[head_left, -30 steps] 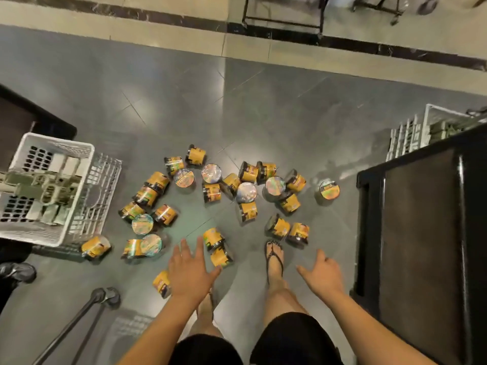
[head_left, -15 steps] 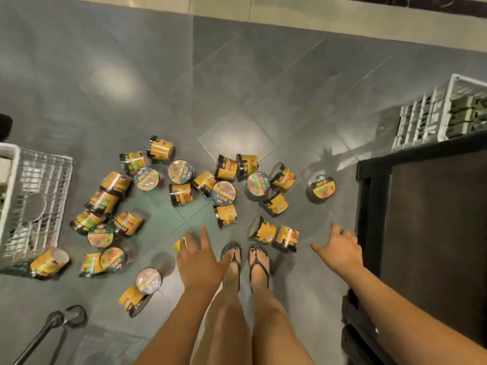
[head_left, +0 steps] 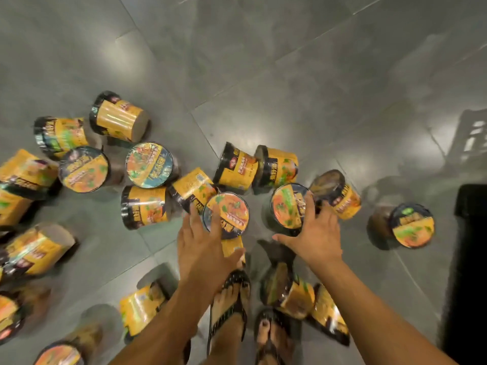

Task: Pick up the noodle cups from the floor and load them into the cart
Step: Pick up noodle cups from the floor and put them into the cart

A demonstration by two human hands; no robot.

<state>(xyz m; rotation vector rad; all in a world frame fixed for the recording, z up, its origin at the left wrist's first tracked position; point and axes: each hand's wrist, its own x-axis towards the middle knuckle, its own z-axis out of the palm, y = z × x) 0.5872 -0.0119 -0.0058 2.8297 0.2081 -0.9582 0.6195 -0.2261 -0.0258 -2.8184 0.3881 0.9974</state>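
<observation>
Several yellow-and-black noodle cups lie scattered on the grey tiled floor, some upright, some on their sides. My left hand (head_left: 203, 248) reaches down onto an upright noodle cup (head_left: 229, 212), fingers over the left edge of its lid and thumb against its near side. My right hand (head_left: 313, 233) wraps another upright noodle cup (head_left: 286, 206), fingers across the right of the lid and thumb under its near rim. More cups lie on their sides just behind both, and one upright cup (head_left: 412, 227) stands apart at the right. The cart is out of view.
My feet in black sandals (head_left: 229, 306) stand among cups lying on their sides (head_left: 290, 296). A tall black cabinet edge (head_left: 471, 259) rises at the right. Bare grey floor tiles (head_left: 290, 61) stretch beyond the pile.
The view has dropped much closer to the floor. Both hands went from hanging open in the air down onto two upright cups. The white basket carts left the view.
</observation>
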